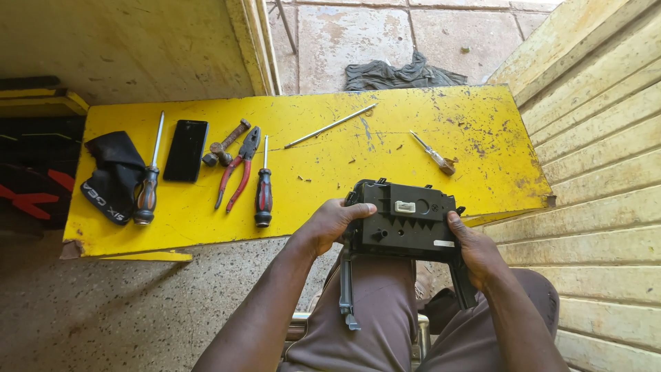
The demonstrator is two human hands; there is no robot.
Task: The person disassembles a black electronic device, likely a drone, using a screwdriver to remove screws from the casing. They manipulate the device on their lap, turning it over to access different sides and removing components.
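Black plastic housing point(403, 217) overhangs the yellow worktop's point(385, 148) near edge; left hand point(329, 224) and right hand point(475, 251) fingers clamp its sides. Far-right corner bare.

Black plastic housing point(403, 219) – underside hidden, lower bracket behind the lap. Left hand point(329, 224) fingers hidden behind it; right hand point(475, 253) palm hidden too. Black pouch point(112, 175) contents unseen – dark cloth point(399, 74) partly behind tabletop point(385, 148).

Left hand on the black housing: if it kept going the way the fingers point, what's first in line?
The left hand points right, across the black plastic housing it grips, so the housing blocks it at once. Past that sits the right hand on the far edge. Depth is hard to judge.
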